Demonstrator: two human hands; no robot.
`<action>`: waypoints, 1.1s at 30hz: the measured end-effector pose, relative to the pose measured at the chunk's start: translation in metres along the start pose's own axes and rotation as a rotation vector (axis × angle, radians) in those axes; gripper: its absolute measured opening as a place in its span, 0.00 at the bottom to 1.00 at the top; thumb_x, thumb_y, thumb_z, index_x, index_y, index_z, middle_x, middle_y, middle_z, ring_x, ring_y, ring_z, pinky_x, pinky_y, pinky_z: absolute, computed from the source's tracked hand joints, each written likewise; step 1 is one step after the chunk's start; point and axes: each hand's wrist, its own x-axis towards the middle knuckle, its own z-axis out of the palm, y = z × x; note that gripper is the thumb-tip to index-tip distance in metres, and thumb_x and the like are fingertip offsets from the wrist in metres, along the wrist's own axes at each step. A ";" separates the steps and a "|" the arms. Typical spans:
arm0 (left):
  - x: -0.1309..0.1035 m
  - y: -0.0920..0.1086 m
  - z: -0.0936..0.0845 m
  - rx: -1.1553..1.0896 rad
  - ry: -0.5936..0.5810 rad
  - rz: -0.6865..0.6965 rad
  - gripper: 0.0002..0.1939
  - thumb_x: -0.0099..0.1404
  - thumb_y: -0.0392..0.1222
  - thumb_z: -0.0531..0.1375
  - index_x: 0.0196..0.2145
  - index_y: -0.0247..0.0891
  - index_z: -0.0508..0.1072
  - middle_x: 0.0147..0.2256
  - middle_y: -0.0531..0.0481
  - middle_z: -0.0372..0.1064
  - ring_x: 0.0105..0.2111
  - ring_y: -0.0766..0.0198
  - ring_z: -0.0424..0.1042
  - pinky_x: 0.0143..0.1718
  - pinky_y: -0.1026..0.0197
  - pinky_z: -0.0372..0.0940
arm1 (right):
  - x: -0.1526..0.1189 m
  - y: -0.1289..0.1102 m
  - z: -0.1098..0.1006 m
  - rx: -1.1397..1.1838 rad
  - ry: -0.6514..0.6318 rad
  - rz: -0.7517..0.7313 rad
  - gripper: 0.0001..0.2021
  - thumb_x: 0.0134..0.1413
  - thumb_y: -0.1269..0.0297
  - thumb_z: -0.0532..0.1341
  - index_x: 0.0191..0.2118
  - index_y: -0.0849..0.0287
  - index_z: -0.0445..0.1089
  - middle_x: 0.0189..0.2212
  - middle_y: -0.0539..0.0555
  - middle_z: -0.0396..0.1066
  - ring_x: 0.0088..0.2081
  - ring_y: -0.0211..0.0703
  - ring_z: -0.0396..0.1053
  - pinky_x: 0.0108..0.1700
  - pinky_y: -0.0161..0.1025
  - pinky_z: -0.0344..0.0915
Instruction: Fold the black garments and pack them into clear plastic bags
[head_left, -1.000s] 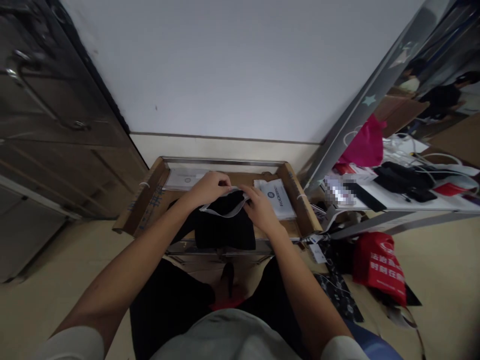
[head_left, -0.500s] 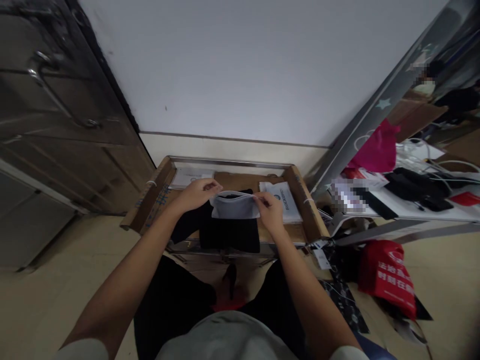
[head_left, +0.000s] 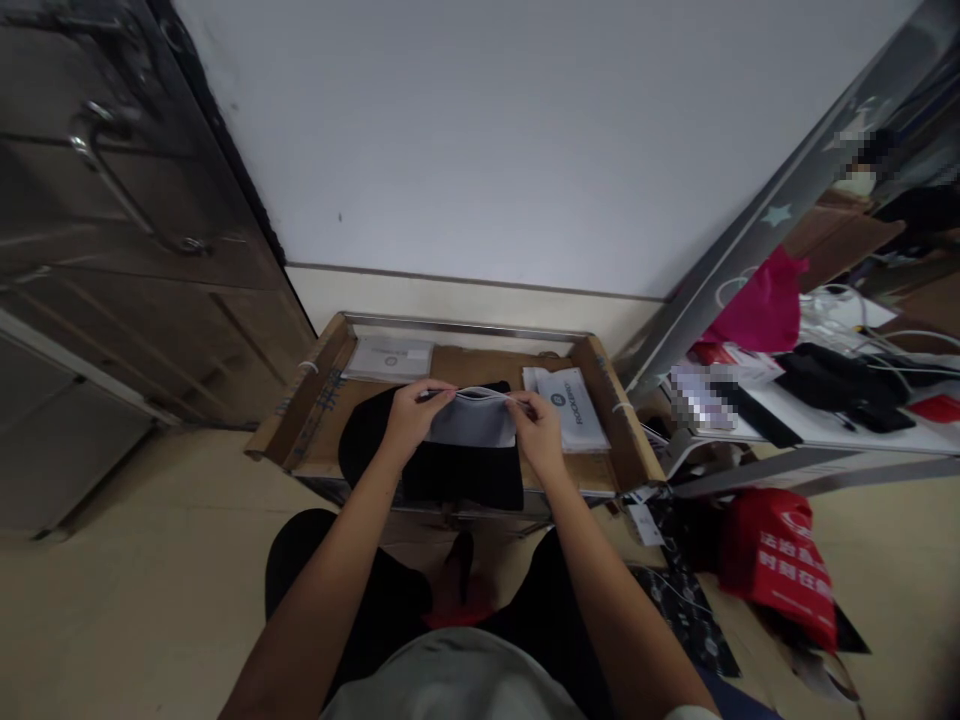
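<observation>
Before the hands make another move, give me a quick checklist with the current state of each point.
1. Left hand has a grip on the top edge of the grey pouch: ok.
2. Right hand has a grip on the opposite end of that edge: ok.
3. Pouch mouth fully closed: not ok, a narrow gap shows between the hands.
4. Pouch contents in place: cannot tell, the inside is hidden from this view.
5. Left printed packet apart from the left hand: ok.
6. Right printed packet untouched by the right hand: cannot tell, they overlap in this view.
</observation>
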 end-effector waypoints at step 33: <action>-0.001 -0.008 -0.007 -0.059 0.183 -0.064 0.14 0.56 0.49 0.67 0.35 0.36 0.80 0.33 0.49 0.77 0.34 0.62 0.73 0.39 0.60 0.66 | 0.010 -0.009 0.001 -0.059 0.133 0.013 0.10 0.56 0.57 0.62 0.33 0.57 0.77 0.30 0.54 0.78 0.34 0.48 0.73 0.40 0.43 0.68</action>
